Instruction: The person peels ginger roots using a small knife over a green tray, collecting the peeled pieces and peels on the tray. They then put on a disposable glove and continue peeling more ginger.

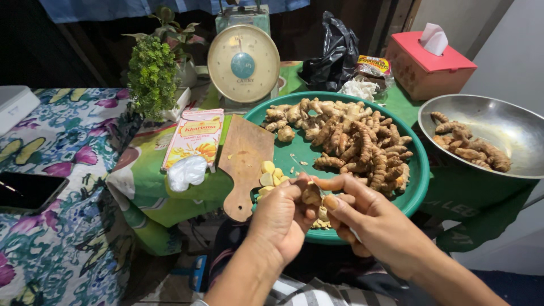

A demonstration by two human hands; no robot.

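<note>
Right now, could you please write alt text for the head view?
Two hands, left hand and right hand, hold a small root piece over a green tray piled with roots. A cutting board lies left, a metal bowl right, a scale behind.

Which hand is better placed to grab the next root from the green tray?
Probably the right hand: it sits nearest the root pile on the green tray. The left hand grips the root piece being peeled, nearer the cutting board.
</note>
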